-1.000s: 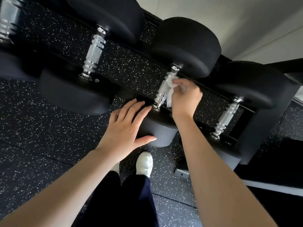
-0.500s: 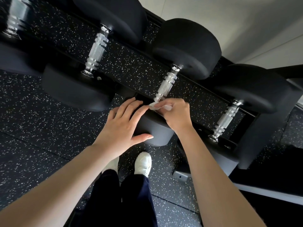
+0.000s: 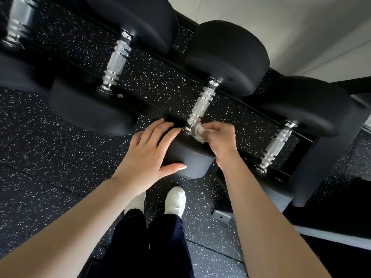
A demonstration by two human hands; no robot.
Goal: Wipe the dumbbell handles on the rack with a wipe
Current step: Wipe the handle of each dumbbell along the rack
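Black dumbbells with knurled chrome handles lie across a black rack (image 3: 313, 155). My right hand (image 3: 219, 138) pinches a crumpled white wipe (image 3: 199, 133) against the near end of the middle dumbbell's handle (image 3: 200, 106). My left hand (image 3: 149, 151) rests flat, fingers straight, on that dumbbell's near head (image 3: 190, 159). Another handle (image 3: 116, 64) lies to the left and one more handle (image 3: 276, 145) to the right, both bare.
The floor (image 3: 50, 157) is black rubber with white specks. My white shoes (image 3: 174, 199) and dark trousers stand just below the rack. A pale wall (image 3: 291, 27) rises behind the dumbbells. The rack's upright post (image 3: 313, 177) stands at the right.
My right hand slid the wipe down the middle handle from its far part to its near end. My left hand stayed on the dumbbell head.
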